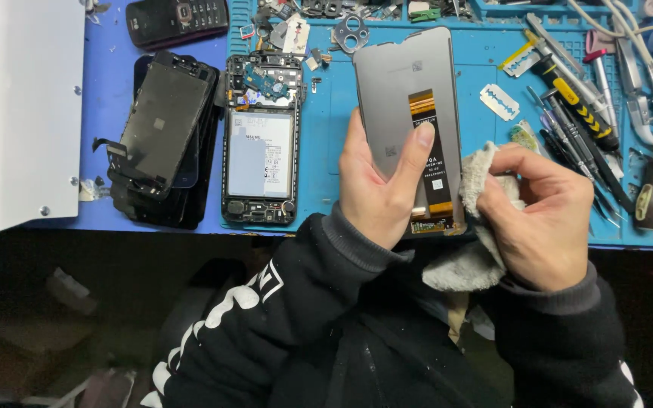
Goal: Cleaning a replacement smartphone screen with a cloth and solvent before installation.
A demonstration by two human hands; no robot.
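- Head view looks down on a blue bench (107,113) with a teal work mat (485,68) laid over its right part.
- White panel (17,113) covers the far left of the bench.
- Screen panel (398,98), grey back facing up with an orange flex ribbon down its middle, stands tilted above the mat's near edge, between both hands.
- Left hand (376,185) has its grip clenched on the panel's lower left edge (thumb laid across the back, just beside the ribbon).
- Right hand (542,219) has its grip clenched on a grey cloth (470,261), which touches the panel's lower right edge.
- Opened phone (261,140), battery and circuit board showing, lies flat on the mat left of the panel.
- Stack of dark screens (162,132) lies left of that phone.
- Screwdrivers (576,106) and other tools crowd the mat's right side.
- Razor blade (499,101) lies just right of the panel.
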